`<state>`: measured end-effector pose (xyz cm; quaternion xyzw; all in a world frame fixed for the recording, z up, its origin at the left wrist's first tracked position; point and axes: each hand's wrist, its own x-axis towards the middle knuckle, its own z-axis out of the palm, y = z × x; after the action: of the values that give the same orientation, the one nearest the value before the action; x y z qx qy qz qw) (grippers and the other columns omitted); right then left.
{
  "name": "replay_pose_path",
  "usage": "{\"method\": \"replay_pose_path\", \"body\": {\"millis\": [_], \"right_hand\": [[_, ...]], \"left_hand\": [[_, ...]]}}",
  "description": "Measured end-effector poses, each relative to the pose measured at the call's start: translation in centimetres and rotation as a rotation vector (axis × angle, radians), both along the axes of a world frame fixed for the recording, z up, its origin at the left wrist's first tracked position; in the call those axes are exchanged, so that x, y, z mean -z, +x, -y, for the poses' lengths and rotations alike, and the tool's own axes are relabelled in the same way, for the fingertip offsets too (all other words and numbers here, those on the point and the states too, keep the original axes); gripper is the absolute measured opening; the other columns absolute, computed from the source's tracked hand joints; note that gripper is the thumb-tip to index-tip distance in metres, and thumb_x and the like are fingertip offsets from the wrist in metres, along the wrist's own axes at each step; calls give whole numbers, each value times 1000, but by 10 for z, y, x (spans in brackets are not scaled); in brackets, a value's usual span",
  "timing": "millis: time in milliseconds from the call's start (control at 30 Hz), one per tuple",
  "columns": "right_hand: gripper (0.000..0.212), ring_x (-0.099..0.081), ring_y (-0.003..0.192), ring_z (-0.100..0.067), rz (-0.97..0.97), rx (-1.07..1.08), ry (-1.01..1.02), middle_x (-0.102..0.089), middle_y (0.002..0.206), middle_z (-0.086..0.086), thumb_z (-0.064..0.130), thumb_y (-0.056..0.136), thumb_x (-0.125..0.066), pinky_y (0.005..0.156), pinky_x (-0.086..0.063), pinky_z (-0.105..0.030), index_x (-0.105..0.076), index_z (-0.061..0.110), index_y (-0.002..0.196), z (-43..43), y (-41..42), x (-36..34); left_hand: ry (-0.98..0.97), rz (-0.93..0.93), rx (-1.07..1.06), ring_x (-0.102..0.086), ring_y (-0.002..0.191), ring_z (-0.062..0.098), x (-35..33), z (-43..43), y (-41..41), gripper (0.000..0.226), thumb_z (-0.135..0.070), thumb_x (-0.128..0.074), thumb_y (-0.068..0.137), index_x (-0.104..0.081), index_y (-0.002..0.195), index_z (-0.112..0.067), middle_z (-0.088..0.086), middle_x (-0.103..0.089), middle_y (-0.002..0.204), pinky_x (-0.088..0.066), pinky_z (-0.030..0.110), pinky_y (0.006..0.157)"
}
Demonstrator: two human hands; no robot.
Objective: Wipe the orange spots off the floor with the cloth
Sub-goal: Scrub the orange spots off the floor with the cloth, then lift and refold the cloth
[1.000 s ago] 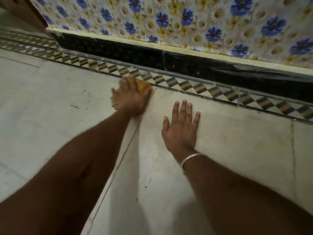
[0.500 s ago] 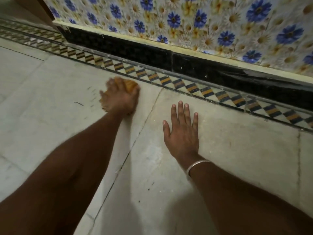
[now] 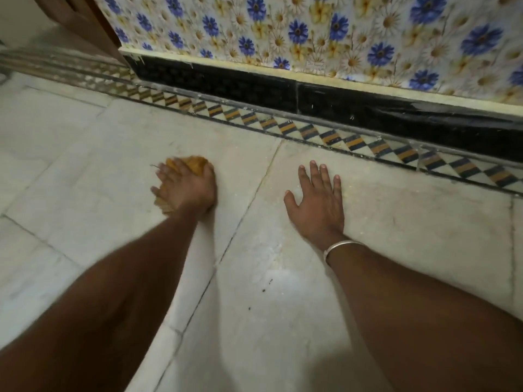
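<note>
**Two bare hands on a pale stone floor, the left one holding an orange cloth**

A person leans over a pale marble floor (image 3: 283, 321), both bare forearms reaching in from the bottom of the frame.

The left hand (image 3: 186, 190), left of centre, is clamped over a bunched orange cloth (image 3: 195, 164) and presses it onto the floor. The cloth shows above the fingers and again at the hand's lower left edge. This hand is blurred, so the exact lie of each finger is hard to make out.

The right hand (image 3: 317, 205), right of centre, lies flat on the floor with its fingers straight and slightly spread, holding nothing. A thin silver bangle (image 3: 339, 246) circles its wrist. The two hands are well apart, with a dark joint line (image 3: 246, 216) between floor slabs running diagonally between them.

A few small dark specks (image 3: 264, 290) sit on the floor below centre.

Across the upper half runs a border strip (image 3: 283, 127) of yellow-and-navy diamonds, then a black skirting (image 3: 254, 86), then wall tiles (image 3: 311, 29) printed with blue and white flowers. Brown wood (image 3: 85, 21) fills the upper left corner.
</note>
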<state>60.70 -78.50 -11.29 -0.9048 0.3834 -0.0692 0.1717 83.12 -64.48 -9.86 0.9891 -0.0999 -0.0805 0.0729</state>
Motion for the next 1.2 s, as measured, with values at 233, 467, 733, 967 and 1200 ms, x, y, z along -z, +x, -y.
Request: {"method": "replay_pose_path", "body": {"millis": [233,467,733,967,1200], "right_hand": [[54,-38,147,-16,518,190,1033,-45,155,5,47,99,-50,120,-25,-33,-57,18,145,17,-30,-61],[48,-50,136,-15,436,223,1018,-58,143,-2,52,104,-43,116,-29,-33,-66,19,131,-4,-111,-96],[36,-61,116,-25,462,399,907,-65,132,-10,36,103,-56,90,-49,-32,-66,10,126,-1,-189,-151],[67,-53,131,-28,439,288,1209,-58,135,-4,53,85,-74,108,-45,-46,-55,21,140,-24,-207,-177],[44,-71,111,-31,892,341,1212,-73,123,-13,18,91,-75,94,-58,-51,-59,14,131,-25,-204,-221]], "left_hand": [[-79,-105,143,11,159,39,-16,-5,-101,104,-80,-22,96,9,164,-7,24,13,171,9,61,123],[-14,-28,630,17,157,39,-21,-15,-163,111,-80,-37,93,12,163,-9,20,20,170,14,54,124],[-96,-88,692,-62,97,26,-84,-15,-195,9,-17,-58,99,-61,91,-17,6,-64,100,-53,38,81],[-808,-854,456,-72,81,25,-163,2,-233,22,-21,-55,103,-69,95,-6,9,-71,86,-58,35,72],[-1008,-992,469,-70,106,32,-208,14,-254,22,-27,-52,102,-63,117,-16,9,-72,111,-57,46,87]]}}
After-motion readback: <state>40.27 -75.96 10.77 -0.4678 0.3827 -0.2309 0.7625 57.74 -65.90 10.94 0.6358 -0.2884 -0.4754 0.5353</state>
